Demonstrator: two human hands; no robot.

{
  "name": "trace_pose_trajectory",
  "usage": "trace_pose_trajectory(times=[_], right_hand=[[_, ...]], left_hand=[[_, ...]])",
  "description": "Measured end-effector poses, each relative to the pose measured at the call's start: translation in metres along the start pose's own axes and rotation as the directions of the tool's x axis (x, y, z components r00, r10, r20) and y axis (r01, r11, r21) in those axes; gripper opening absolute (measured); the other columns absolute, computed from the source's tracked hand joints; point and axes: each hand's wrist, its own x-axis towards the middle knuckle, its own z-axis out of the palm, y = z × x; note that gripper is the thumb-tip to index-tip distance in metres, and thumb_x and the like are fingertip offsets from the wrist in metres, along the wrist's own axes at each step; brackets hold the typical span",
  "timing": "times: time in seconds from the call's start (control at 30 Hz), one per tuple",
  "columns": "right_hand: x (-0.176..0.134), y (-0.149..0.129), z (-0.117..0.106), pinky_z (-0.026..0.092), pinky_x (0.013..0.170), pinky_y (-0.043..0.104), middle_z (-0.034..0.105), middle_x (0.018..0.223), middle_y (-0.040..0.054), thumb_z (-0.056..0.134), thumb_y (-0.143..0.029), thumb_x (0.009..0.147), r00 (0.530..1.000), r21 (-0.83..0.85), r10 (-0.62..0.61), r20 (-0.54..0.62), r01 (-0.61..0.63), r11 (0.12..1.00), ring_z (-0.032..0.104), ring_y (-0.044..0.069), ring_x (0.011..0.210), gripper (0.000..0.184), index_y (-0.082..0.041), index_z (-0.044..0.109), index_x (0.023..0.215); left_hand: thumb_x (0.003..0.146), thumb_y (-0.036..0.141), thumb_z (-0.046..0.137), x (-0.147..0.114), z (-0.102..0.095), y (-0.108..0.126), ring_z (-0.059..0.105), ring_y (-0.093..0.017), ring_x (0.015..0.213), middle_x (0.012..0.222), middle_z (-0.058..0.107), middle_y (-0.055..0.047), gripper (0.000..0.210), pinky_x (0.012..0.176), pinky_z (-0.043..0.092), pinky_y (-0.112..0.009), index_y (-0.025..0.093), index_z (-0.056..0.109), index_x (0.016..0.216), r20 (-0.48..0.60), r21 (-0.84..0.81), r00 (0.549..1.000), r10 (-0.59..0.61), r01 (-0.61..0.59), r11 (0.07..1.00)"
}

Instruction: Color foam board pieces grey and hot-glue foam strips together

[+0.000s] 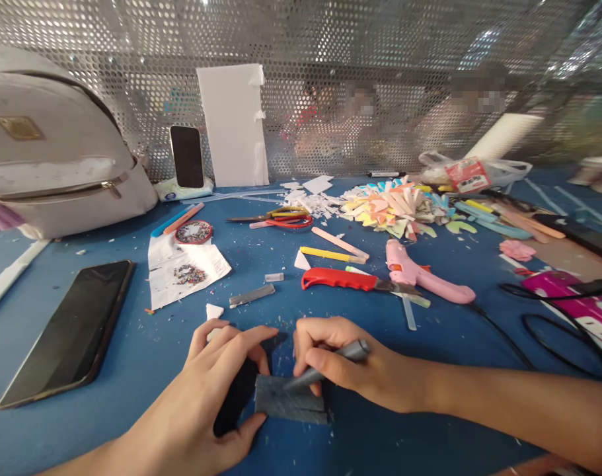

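Observation:
On the blue table lies a small dark grey rectangular piece (293, 404), its surface streaked. My right hand (343, 360) grips a grey marker (353, 352), slanted with its lower end on that piece; the fingers partly cover it. To the left, my left hand (226, 383) has its fingers spread, with the thumb at the piece's lower left corner. Just beyond this hand is a white scrap (214, 311). A narrow grey strip (252, 295) and a short translucent stick (274, 277) lie farther back.
A red-handled knife (338, 279) and a pink glue gun (424, 274) lie beyond my right hand. Behind them are scissors (281, 217) and heaped coloured scraps (384, 205). At left are a phone (70, 330) and a backpack (57, 152). A perforated metal panel (147, 99) stands behind.

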Motion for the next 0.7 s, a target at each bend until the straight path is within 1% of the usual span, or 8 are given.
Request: trace_pose_trajectory(times=[0.07, 0.13, 0.23, 0.27, 0.37, 0.5, 0.6, 0.7], right_hand=[[-0.0002, -0.0004, -0.0005, 0.042, 0.059, 0.025, 0.058, 0.067, 0.0003, 0.056, -0.058, 0.097, 1.0, -0.011, -0.003, 0.001, 0.003, 1.0, 0.055, 0.012, 0.059, 0.047, -0.015, 0.06, 0.078], [-0.0002, -0.0011, -0.001, 0.04, 0.057, 0.025, 0.055, 0.062, -0.0006, 0.051, -0.059, 0.099, 1.0, -0.014, 0.011, 0.022, -0.011, 1.0, 0.053, 0.012, 0.056, 0.052, -0.015, 0.061, 0.075], [0.0002, -0.0016, -0.0015, 0.042, 0.06, 0.025, 0.058, 0.068, 0.0007, 0.054, -0.058, 0.098, 1.0, -0.009, 0.003, -0.031, -0.003, 1.0, 0.056, 0.013, 0.063, 0.048, -0.015, 0.061, 0.078], [0.0003, -0.0015, -0.0016, 0.042, 0.06, 0.025, 0.059, 0.069, 0.0009, 0.055, -0.058, 0.098, 1.0, -0.008, 0.003, -0.031, -0.003, 1.0, 0.057, 0.013, 0.063, 0.047, -0.015, 0.06, 0.079], [0.0006, -0.0014, -0.0017, 0.041, 0.057, 0.025, 0.055, 0.062, -0.0005, 0.05, -0.058, 0.1, 1.0, -0.006, 0.005, 0.024, -0.005, 1.0, 0.053, 0.012, 0.055, 0.052, -0.014, 0.061, 0.074], [0.0004, -0.0027, -0.0011, 0.043, 0.061, 0.026, 0.057, 0.068, -0.0001, 0.053, -0.058, 0.099, 0.999, -0.012, 0.0, -0.04, -0.001, 1.0, 0.056, 0.013, 0.062, 0.049, -0.015, 0.06, 0.078], [0.0002, -0.0043, -0.0005, 0.041, 0.056, 0.025, 0.054, 0.064, -0.0007, 0.051, -0.061, 0.099, 1.0, -0.001, 0.002, 0.007, -0.002, 1.0, 0.053, 0.012, 0.055, 0.054, -0.014, 0.06, 0.073], [0.0003, -0.0052, -0.0007, 0.043, 0.061, 0.025, 0.056, 0.07, 0.0, 0.053, -0.06, 0.099, 0.997, -0.007, -0.018, -0.069, 0.018, 1.0, 0.055, 0.012, 0.062, 0.051, -0.015, 0.058, 0.076]], left_hand=[[0.078, 0.006, 0.054, -0.0005, 0.0, 0.0, 0.054, -0.026, 0.107, 0.108, 0.061, -0.002, 0.078, 0.111, 0.033, -0.055, 0.035, 0.026, 0.145, -0.008, 0.005, 1.0, 0.013, -0.013, 1.0], [0.078, 0.006, 0.055, -0.001, 0.0003, -0.0008, 0.054, -0.026, 0.107, 0.108, 0.061, -0.002, 0.078, 0.11, 0.034, -0.054, 0.035, 0.026, 0.145, -0.013, 0.0, 1.0, 0.021, -0.021, 1.0], [0.079, 0.007, 0.055, -0.001, 0.0005, -0.0023, 0.053, -0.026, 0.108, 0.109, 0.061, -0.002, 0.08, 0.109, 0.035, -0.053, 0.036, 0.025, 0.146, -0.019, -0.004, 1.0, 0.025, -0.025, 1.0], [0.078, 0.007, 0.055, -0.0008, 0.0004, -0.0026, 0.053, -0.026, 0.108, 0.109, 0.061, -0.002, 0.08, 0.109, 0.035, -0.053, 0.036, 0.025, 0.146, -0.017, -0.006, 1.0, 0.024, -0.024, 1.0], [0.078, 0.006, 0.054, -0.0001, -0.0001, -0.0024, 0.053, -0.026, 0.109, 0.109, 0.061, -0.001, 0.079, 0.111, 0.032, -0.053, 0.036, 0.026, 0.146, -0.013, -0.014, 1.0, 0.017, -0.017, 1.0], [0.078, 0.007, 0.056, -0.0004, -0.0005, -0.0007, 0.053, -0.026, 0.109, 0.109, 0.06, 0.0, 0.08, 0.112, 0.029, -0.053, 0.038, 0.025, 0.145, -0.006, -0.006, 1.0, -0.004, 0.004, 1.0], [0.079, 0.006, 0.056, -0.0011, -0.0004, 0.0003, 0.053, -0.025, 0.108, 0.109, 0.06, 0.0, 0.08, 0.112, 0.026, -0.054, 0.038, 0.024, 0.145, 0.005, -0.014, 1.0, -0.015, 0.015, 1.0], [0.078, 0.005, 0.055, -0.0016, -0.0003, 0.0004, 0.051, -0.026, 0.112, 0.11, 0.059, 0.0, 0.081, 0.112, 0.025, -0.055, 0.039, 0.024, 0.145, 0.005, -0.016, 1.0, -0.031, 0.031, 0.999]])
